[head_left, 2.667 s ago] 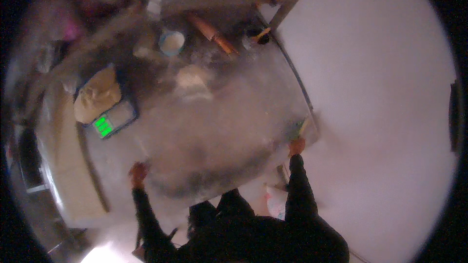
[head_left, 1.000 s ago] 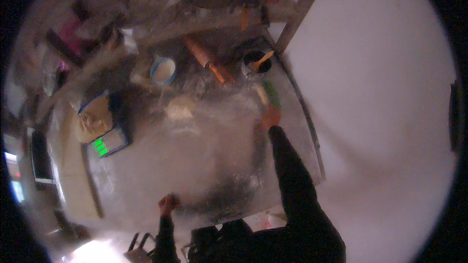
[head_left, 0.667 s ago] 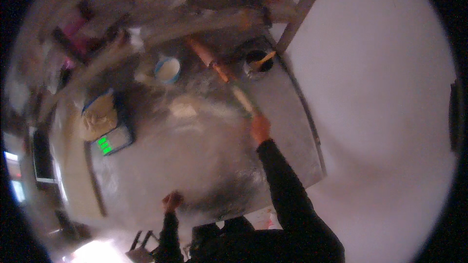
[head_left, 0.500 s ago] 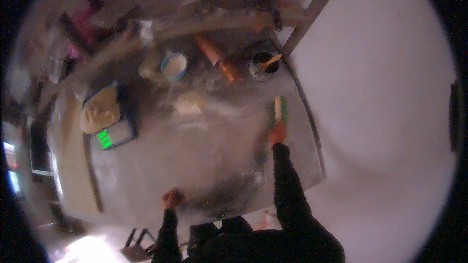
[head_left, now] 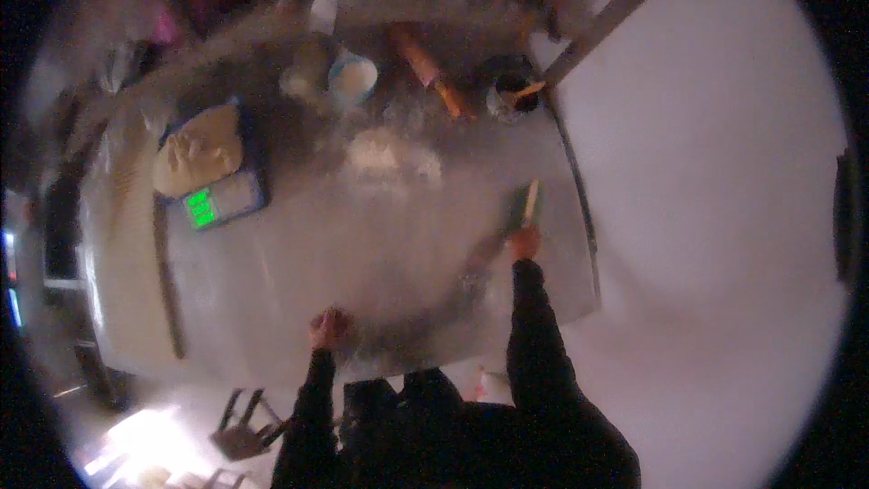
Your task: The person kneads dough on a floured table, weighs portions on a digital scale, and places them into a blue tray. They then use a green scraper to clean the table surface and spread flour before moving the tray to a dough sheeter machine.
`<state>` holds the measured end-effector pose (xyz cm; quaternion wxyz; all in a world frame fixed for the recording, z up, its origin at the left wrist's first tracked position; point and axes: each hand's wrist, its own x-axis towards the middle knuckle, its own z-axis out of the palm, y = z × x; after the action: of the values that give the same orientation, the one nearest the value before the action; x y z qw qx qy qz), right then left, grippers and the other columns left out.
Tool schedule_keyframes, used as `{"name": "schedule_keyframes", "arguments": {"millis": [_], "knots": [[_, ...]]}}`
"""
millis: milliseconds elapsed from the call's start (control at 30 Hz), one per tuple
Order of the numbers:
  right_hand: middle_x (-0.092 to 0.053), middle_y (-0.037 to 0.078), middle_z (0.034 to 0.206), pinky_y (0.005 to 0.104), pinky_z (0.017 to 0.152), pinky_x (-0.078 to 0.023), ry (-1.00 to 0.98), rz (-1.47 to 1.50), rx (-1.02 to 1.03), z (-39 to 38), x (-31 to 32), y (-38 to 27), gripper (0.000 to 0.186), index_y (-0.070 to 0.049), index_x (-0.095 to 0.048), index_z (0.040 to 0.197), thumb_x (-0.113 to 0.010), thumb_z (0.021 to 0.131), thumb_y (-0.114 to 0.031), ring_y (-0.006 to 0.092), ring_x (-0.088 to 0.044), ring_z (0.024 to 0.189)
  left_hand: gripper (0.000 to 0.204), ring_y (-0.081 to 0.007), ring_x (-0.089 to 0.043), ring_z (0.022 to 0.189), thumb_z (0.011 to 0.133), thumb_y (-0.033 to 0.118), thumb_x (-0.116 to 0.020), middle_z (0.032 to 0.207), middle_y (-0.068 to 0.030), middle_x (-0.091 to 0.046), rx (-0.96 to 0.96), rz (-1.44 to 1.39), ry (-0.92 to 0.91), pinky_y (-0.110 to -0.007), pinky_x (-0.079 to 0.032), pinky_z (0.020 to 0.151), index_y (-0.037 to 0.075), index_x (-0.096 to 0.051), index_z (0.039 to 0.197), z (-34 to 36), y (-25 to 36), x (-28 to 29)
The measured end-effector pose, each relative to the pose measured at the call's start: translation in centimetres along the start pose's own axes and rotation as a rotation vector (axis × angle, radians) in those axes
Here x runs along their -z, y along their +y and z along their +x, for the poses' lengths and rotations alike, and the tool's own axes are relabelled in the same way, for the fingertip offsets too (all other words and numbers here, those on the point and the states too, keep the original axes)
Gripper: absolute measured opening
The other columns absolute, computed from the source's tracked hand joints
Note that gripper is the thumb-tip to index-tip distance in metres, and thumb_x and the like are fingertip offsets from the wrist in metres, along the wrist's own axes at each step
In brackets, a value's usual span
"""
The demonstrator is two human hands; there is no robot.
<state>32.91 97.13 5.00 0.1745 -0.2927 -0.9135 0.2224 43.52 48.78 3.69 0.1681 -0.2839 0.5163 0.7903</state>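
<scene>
My right hand (head_left: 523, 243) is wrapped round a brush (head_left: 531, 204) at the right side of the table, its pale handle pointing away from me and a dark green strip along its side. Near the front edge, my left hand (head_left: 330, 328) is curled closed over the tabletop; whether anything is inside is too blurred to see. Beyond both hands, towards the back middle, lies a heap of pale flour-like powder (head_left: 376, 154), with a thin dusting around it.
A scale (head_left: 237, 197) with a lit green display carries a tan mass (head_left: 204, 152) at left. Along the back are a blue-rimmed bowl (head_left: 353, 79), an orange-brown rolling pin (head_left: 421, 63) and a dark pot (head_left: 507, 101) with an orange-handled tool. A stool (head_left: 243, 435) stands below the front edge.
The whole view has shifted, so the table's things sit higher in the picture. The brush in my right hand now tilts more to the right. My left hand stays closed near the front edge.
</scene>
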Motion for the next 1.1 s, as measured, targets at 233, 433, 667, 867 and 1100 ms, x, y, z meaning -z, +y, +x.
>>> {"name": "schedule_keyframes", "arguments": {"millis": [233,433,667,867,1100], "knots": [[-0.058,0.016,0.074,0.0423,0.060,-0.045,-0.232,0.280,0.157,-10.0,-3.7,-12.8,0.022,-0.002,-0.057,0.089,-0.056,0.071,-0.013,0.0341,-0.056,0.071,0.028,-0.0201,-0.063,0.068,0.084,0.028,-0.062,0.081,-0.0106,-0.065,0.135,0.092,-0.125,-0.031,-0.050,0.055,0.001,-0.061,0.090,1.4,1.0,2.2],[-0.060,0.011,0.077,0.0439,0.058,-0.044,0.091,-0.366,0.379,-10.6,7.4,6.6,0.016,-0.006,-0.060,0.068,-0.058,0.072,-0.021,0.0292,-0.056,0.067,0.030,-0.0210,-0.064,0.071,0.085,0.029,-0.060,0.083,-0.0099,-0.065,-0.130,0.561,-0.271,-0.033,-0.053,0.061,0.001,-0.062,0.094,4.6,-4.0,12.4],[-0.055,0.013,0.112,0.0481,0.085,-0.042,-0.217,-0.491,0.160,-21.8,0.7,8.3,0.048,-0.011,-0.046,0.122,-0.046,0.084,-0.040,0.0321,-0.052,0.102,0.030,-0.0196,-0.064,0.067,0.085,0.033,-0.059,0.075,-0.0070,-0.065,0.123,0.006,-0.099,-0.031,-0.051,0.056,0.004,-0.064,0.090,4.0,-1.1,11.7],[-0.059,0.012,0.078,0.0449,0.070,-0.043,-0.180,0.464,-0.307,-20.9,-6.7,-9.4,0.038,-0.005,-0.058,0.082,-0.071,0.059,-0.032,0.0314,-0.054,0.080,0.034,-0.0137,-0.059,0.061,0.084,0.035,-0.059,0.070,-0.0063,-0.063,0.016,0.338,-0.248,-0.026,-0.046,0.053,0.001,-0.063,0.086,2.2,2.8,4.7],[-0.063,0.010,0.087,0.0431,0.071,-0.042,-0.277,-0.689,0.177,-21.2,3.9,5.7,0.027,-0.010,-0.063,0.084,-0.061,0.069,-0.033,0.0243,-0.057,0.079,0.032,-0.0110,-0.058,0.060,0.086,0.035,-0.056,0.070,-0.0048,-0.063,-0.197,0.424,-0.211,-0.024,-0.042,0.048,0.004,-0.064,0.082,2.0,2.7,12.5]]}}
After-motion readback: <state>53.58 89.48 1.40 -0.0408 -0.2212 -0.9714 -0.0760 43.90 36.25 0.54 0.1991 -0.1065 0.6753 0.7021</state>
